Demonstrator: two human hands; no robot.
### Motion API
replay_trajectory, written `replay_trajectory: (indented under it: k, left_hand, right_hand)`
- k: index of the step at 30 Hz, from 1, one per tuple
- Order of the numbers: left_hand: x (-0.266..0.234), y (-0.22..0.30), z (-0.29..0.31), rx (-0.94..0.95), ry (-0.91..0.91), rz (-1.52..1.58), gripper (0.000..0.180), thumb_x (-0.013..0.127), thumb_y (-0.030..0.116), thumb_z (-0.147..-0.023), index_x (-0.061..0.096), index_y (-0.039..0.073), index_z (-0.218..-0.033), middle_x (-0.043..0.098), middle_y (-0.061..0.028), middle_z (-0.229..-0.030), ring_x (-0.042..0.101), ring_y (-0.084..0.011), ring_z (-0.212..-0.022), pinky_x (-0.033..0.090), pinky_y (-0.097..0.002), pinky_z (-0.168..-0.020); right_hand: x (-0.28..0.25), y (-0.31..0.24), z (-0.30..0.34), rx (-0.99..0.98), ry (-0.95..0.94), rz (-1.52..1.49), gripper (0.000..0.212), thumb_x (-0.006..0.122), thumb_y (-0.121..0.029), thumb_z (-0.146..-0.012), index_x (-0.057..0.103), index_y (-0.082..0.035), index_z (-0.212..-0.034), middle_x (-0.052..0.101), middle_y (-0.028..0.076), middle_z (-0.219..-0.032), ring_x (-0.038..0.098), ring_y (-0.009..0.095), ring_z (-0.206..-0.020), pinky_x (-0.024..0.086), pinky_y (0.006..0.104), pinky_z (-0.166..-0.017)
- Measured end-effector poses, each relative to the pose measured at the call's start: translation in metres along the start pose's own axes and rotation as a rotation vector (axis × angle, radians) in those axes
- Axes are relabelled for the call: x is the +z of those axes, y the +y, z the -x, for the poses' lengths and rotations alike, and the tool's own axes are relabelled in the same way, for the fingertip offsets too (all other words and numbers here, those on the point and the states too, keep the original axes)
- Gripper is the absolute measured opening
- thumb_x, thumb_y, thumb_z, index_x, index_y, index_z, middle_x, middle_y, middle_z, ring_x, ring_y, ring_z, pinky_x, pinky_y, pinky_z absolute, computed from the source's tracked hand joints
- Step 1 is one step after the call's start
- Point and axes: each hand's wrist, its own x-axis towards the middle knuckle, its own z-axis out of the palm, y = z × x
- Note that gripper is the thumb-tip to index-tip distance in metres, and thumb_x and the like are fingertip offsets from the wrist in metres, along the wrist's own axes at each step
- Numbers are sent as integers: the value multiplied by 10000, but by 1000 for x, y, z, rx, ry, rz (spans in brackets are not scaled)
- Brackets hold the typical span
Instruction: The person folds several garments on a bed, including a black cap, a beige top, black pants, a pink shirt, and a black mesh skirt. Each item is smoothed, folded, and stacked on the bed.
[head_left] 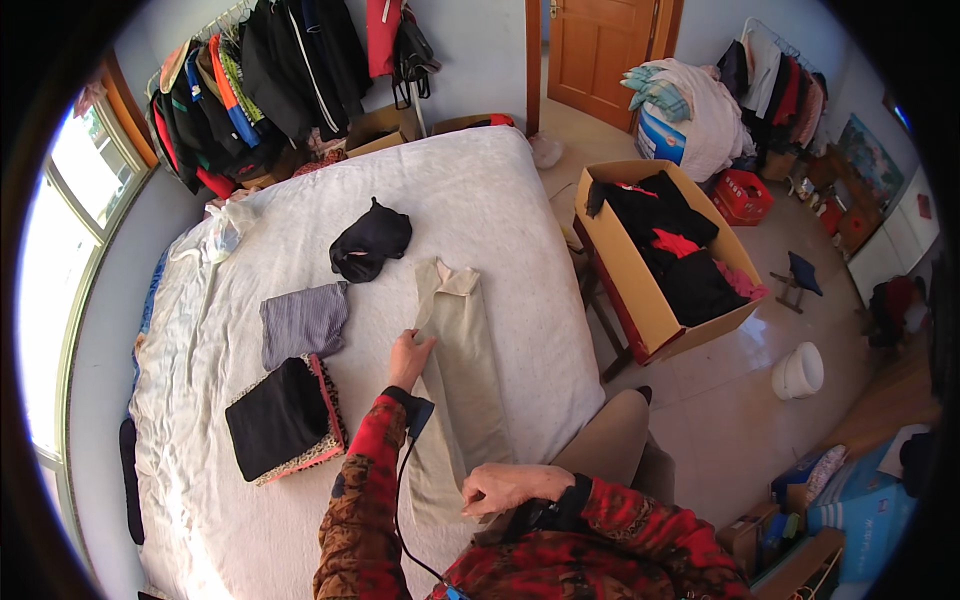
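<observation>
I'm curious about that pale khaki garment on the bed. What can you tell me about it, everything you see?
The pale khaki garment lies in a long, narrow shape on the white bed cover, stretching away from the person. Its cloth looks plain and matte, lightly creased, with a lengthwise line, perhaps fold or seam, and an uneven far end. The left hand is at its left edge; the right hand, fingers curled, covers part of its near end. Its exact type is unclear.

I count one beige garment point(467, 350), one bed point(545, 385), one bucket point(799, 372).
</observation>
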Motion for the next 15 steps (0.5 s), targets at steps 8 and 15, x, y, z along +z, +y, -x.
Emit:
replay_trajectory:
  k: [8, 15]
  left_hand:
    - [-16, 13, -13, 7, 46, 8, 329, 693, 289, -807, 701, 28, -1007, 696, -205, -869, 683, -341, -848, 514, -410, -741]
    - [-20, -6, -10, 55, 38, -59, 281, 696, 261, -819, 701, 48, -1003, 691, -179, -813, 674, -329, -780, 512, -406, -696]
  right_hand:
    - [-8, -15, -1, -25, -35, -127, 304, 651, -269, -862, 667, 32, -891, 621, 121, -823, 578, 245, -712, 444, 365, -657]
    - [6, -7, -39, -117, -128, -158, 275, 631, -236, -885, 662, 35, -919, 613, 120, -839, 582, 224, -753, 452, 349, -688]
